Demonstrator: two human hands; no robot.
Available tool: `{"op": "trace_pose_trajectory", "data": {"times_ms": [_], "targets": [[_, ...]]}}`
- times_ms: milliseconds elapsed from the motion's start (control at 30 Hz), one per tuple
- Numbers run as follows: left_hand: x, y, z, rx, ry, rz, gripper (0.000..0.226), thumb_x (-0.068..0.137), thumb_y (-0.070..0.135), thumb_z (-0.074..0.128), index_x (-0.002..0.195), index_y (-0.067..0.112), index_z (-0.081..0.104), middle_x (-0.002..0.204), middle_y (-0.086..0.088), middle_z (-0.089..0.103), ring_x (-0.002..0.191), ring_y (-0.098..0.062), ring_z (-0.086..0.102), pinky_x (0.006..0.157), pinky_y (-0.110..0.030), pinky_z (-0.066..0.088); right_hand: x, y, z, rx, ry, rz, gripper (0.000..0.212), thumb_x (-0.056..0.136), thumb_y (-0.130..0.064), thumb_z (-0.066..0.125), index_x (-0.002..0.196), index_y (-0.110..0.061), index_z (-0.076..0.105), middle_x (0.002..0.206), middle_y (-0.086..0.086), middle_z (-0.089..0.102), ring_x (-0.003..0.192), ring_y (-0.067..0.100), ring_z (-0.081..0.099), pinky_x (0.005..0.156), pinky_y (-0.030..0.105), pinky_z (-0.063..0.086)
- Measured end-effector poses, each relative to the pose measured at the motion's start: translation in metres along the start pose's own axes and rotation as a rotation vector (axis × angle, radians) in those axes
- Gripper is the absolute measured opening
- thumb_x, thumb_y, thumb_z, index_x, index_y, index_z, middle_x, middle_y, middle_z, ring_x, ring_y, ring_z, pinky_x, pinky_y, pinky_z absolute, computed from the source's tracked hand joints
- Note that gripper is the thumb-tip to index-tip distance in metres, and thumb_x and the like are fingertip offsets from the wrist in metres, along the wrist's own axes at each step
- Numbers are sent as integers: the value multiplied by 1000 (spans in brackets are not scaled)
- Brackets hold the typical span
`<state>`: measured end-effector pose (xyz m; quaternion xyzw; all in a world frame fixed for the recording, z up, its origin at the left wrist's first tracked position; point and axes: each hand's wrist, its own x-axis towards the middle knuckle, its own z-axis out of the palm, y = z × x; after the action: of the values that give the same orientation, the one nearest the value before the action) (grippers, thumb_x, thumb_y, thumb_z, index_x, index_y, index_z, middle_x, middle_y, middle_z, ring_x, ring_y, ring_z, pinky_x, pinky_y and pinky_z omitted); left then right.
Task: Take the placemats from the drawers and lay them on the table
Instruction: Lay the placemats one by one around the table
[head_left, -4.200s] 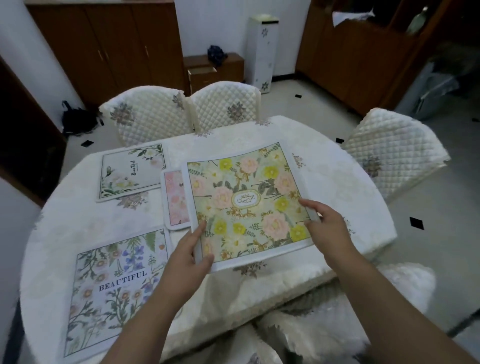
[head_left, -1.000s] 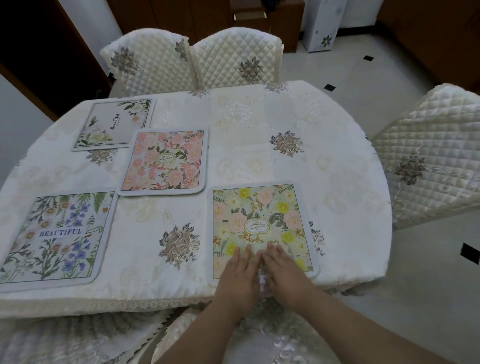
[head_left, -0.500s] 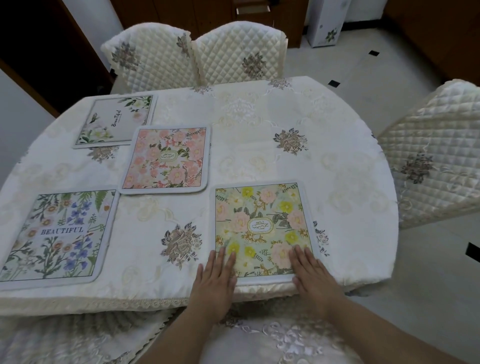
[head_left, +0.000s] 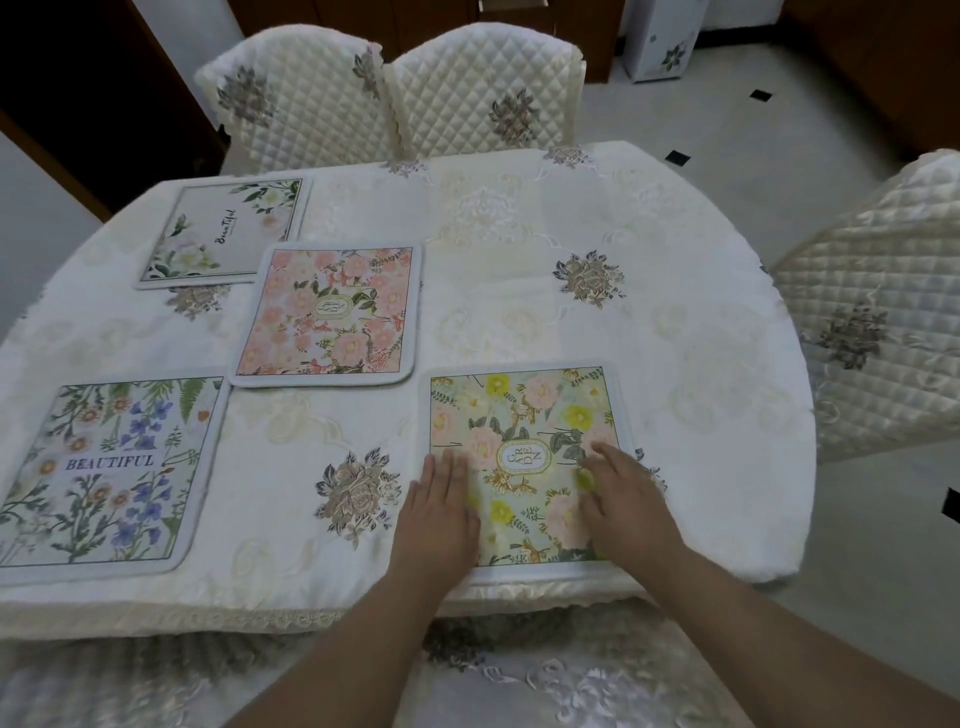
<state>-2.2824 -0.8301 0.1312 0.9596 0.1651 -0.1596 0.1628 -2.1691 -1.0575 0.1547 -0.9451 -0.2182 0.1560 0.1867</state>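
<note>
Several floral placemats lie flat on the round table (head_left: 519, 291) with its cream cloth. The yellow-and-pink placemat (head_left: 524, 415) sits at the near edge in front of me. My left hand (head_left: 439, 514) presses flat on its left side, fingers straight. My right hand (head_left: 626, 506) presses flat on its right side. A pink floral placemat (head_left: 332, 309) lies further in, a pale one marked "Beautiful" (head_left: 223, 231) at the far left, and a blue-flowered "BEAUTIFUL" one (head_left: 104, 467) at the near left.
Two quilted cream chairs (head_left: 389, 93) stand at the far side and another chair (head_left: 883, 312) at the right. A padded seat (head_left: 545, 675) is just below my arms. Dark wooden cabinets (head_left: 883, 67) line the back of the room.
Both hands have slid forward along the yellow-and-pink placemat from its near edge to its left and right sides. A few seconds back I held this mat up above the table.
</note>
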Motion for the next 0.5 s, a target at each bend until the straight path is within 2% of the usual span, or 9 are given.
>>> {"op": "trace_pose_trajectory", "data": {"times_ms": [133, 233, 300, 400, 500], "targets": [[57, 19, -25, -34, -12, 52, 67, 108, 31, 27, 163, 13, -5, 171, -6, -10, 157, -24, -9, 128, -37, 5, 57, -37, -1, 112, -101, -55, 54, 103, -27, 40, 155, -16, 30, 166, 1, 15, 152, 17, 10, 121, 32, 11], [92, 32, -37, -41, -55, 70, 66, 108, 32, 29, 163, 14, -3, 171, -7, -9, 157, -26, -7, 127, -42, 9, 94, -60, 0, 85, -180, -97, 59, 105, -27, 36, 159, -10, 17, 167, 5, 7, 154, 18, 0, 117, 24, -2], [113, 36, -38, -19, -112, 46, 68, 107, 35, 31, 163, 17, -2, 171, -8, -10, 157, -29, -10, 127, -45, 7, 113, -64, 5, 38, -254, -108, 63, 106, -31, 35, 159, -8, 10, 167, 7, 0, 154, 21, -5, 119, 29, -5], [131, 30, -36, 29, -138, 32, 80, 100, 54, 37, 163, 30, -7, 170, -5, -18, 155, -30, -18, 126, -50, -1, 129, -45, 18, -93, -302, -146, 68, 105, -42, 31, 160, -21, -2, 166, -1, -15, 152, 19, -16, 123, 41, -5], [136, 9, -37, 39, -136, 30, 100, 85, 82, 38, 159, 42, -15, 166, 5, -28, 152, -26, -28, 124, -51, -8, 130, -15, 23, -173, -242, -152, 75, 98, -67, 22, 156, -36, -15, 161, -14, -27, 148, 15, -28, 121, 44, -12]]}}
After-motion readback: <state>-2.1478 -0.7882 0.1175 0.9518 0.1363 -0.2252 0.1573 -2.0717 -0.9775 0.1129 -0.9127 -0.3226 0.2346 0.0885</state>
